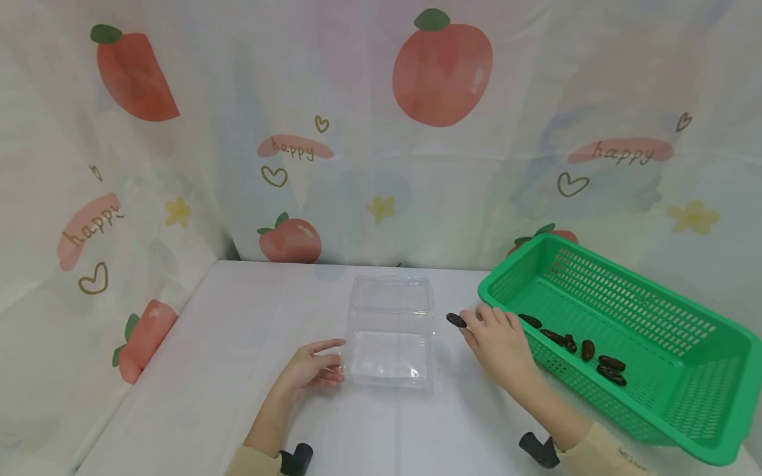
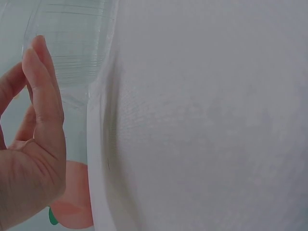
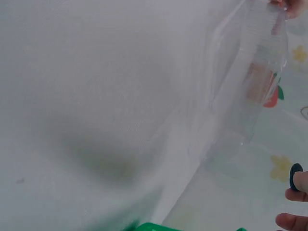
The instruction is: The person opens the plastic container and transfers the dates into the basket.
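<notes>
A clear plastic clamshell box (image 1: 389,357) lies with its lid (image 1: 391,294) folded back on the white table. Beside its left wall is my left hand (image 1: 312,365), with fairly straight fingers (image 2: 43,91) at the plastic; the exact contact is hard to see. My right hand (image 1: 497,340) pinches a dark date (image 1: 456,320) between thumb and fingertips, above the table between box and basket. The same date (image 3: 295,176) shows at the right edge of the right wrist view. Several more dates (image 1: 588,350) lie in the green basket (image 1: 661,277).
The long green basket stands at the right, close against my right forearm, its holed walls rising above the table. A printed cloth (image 1: 357,198) hangs behind the table (image 1: 238,344) and along its left side.
</notes>
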Demonstrator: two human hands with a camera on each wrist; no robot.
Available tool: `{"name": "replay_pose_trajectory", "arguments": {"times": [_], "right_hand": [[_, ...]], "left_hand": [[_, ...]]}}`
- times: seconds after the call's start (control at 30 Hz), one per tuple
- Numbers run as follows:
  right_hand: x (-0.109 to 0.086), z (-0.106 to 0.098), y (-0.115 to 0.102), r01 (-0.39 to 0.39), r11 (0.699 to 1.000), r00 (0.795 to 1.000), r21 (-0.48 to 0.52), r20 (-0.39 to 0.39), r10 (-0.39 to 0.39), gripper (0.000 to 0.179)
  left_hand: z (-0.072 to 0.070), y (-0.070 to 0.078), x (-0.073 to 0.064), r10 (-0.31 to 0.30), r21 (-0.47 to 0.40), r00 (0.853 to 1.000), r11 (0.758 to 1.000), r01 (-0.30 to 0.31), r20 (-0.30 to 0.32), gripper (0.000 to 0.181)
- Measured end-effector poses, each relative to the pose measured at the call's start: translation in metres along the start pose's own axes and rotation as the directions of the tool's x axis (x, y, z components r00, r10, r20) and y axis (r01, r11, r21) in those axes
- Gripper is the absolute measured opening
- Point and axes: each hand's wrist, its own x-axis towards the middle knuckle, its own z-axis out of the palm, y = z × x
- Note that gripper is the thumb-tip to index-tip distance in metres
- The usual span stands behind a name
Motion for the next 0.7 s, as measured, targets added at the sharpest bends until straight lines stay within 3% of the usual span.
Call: {"name": "replay_pose_trajectory", "arguments": {"times": [0.1, 0.23, 0.3, 0.43, 0.53, 0.7], "right_hand": [[-0.006, -0.006, 0.013, 0.01, 1.0, 0.999, -0.005, -0.042, -0.01, 0.022], [-0.013, -0.015, 0.028, -0.007, 1.0, 0.997, -0.012, -0.081, 0.006, 0.058], [-0.017, -0.019, 0.035, -0.023, 1.0, 0.995, -0.011, -0.094, 0.022, 0.065], [-0.025, -0.028, 0.049, -0.052, 0.998, 0.99, -0.024, -0.133, 0.048, 0.063], [-0.032, -0.036, 0.06, -0.094, 0.995, 0.988, -0.03, -0.127, 0.089, 0.062], [-0.047, -0.045, 0.077, -0.192, 0.981, 0.98, -0.025, -0.059, 0.191, 0.033]], "left_hand": [[0.001, 0.005, -0.004, -0.003, 0.0, 1.0, 1.0, 0.003, -0.002, 0.045], [0.004, 0.016, -0.015, 0.0, 0.004, 1.0, 1.0, 0.0, 0.002, 0.044], [0.006, 0.021, -0.02, 0.0, 0.005, 1.0, 1.0, 0.0, 0.003, 0.043], [0.007, 0.024, -0.023, -0.001, 0.006, 1.0, 1.0, 0.001, 0.001, 0.043], [0.004, 0.013, -0.013, -0.002, 0.009, 1.0, 1.0, 0.002, -0.006, 0.044], [0.0, -0.002, 0.002, -0.008, 0.018, 1.0, 1.0, 0.008, -0.02, 0.044]]}}
